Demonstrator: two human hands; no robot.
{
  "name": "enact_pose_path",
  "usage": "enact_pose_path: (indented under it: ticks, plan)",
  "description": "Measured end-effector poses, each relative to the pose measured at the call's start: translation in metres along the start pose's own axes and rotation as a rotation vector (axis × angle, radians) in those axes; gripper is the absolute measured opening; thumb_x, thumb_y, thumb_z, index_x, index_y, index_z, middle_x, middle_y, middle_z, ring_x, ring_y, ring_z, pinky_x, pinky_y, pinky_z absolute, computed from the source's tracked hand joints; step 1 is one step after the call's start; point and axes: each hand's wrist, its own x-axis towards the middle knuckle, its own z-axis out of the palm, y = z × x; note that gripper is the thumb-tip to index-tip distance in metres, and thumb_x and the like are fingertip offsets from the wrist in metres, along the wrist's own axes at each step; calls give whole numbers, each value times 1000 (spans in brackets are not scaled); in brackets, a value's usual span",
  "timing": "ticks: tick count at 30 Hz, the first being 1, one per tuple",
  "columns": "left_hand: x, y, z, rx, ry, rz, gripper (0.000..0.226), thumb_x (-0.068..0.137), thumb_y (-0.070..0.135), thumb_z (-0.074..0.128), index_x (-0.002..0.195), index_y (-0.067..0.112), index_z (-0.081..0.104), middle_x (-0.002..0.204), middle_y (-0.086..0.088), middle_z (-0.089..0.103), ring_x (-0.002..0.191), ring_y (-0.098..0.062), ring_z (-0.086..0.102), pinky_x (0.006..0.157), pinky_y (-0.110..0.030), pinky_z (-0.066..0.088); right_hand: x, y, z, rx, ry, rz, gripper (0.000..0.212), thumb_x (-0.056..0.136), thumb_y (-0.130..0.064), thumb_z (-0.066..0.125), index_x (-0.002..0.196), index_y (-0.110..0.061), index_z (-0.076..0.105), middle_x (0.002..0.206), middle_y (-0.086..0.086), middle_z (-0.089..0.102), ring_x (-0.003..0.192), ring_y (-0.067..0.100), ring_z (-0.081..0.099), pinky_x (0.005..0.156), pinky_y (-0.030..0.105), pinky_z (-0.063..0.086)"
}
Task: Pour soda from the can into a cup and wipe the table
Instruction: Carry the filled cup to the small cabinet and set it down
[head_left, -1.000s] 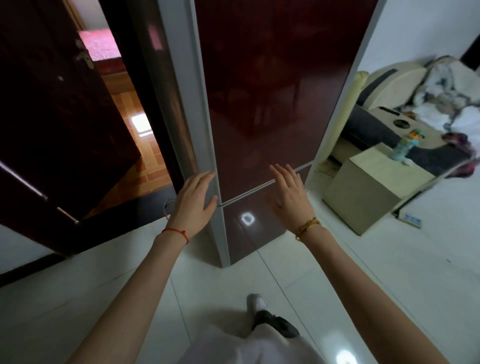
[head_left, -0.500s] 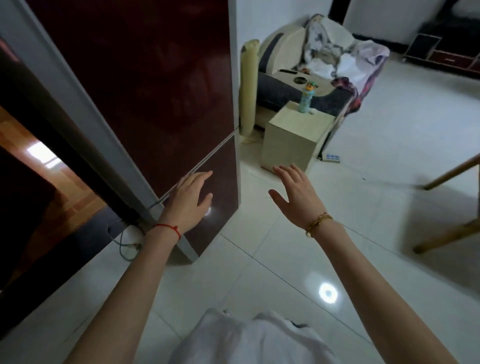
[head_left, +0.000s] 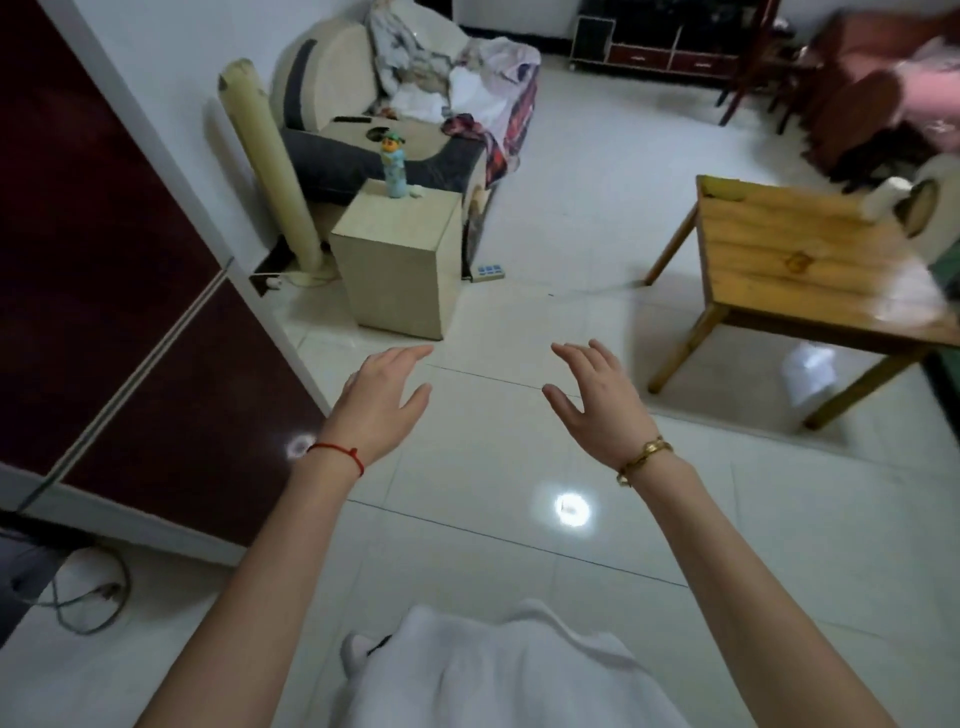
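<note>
Yellow-brown table (head_left: 779, 244), dark red fridge (head_left: 78, 260)

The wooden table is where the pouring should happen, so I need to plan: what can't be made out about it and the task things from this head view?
- Wooden table: its right part is cut off by the frame edge.
- White roll on its far corner: motion blurred, kind unclear.
- Can and cup: neither is visible.
- Left hand and right hand: open, no grip on anything.

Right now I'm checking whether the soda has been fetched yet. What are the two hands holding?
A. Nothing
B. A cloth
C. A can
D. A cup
A: the left hand and the right hand are both spread open above the floor, with nothing in them.
</note>
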Motion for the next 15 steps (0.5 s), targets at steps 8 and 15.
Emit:
enact_pose_path:
  ticks: [8, 15]
  plan:
    - [62, 115, 91, -42, -68, 163, 45, 96, 22, 55, 140, 18, 48, 139, 0, 53, 131, -20, 45, 111, -42, 37, -44, 134, -67, -44, 100, 164, 51, 97, -35, 48, 141, -12, 41, 141, 3, 47, 141, 25, 27, 117, 32, 19]
    - [113, 183, 146, -37, -165, 271, 44, 96, 24, 54, 140, 19, 48, 138, 1, 54, 130, -20, 46, 109, -45, 38, -61, 221, -95, 5, 152, 340, 52, 97, -36, 47, 143, -13, 40, 145, 1, 44, 143, 23, 24, 118, 36, 21]
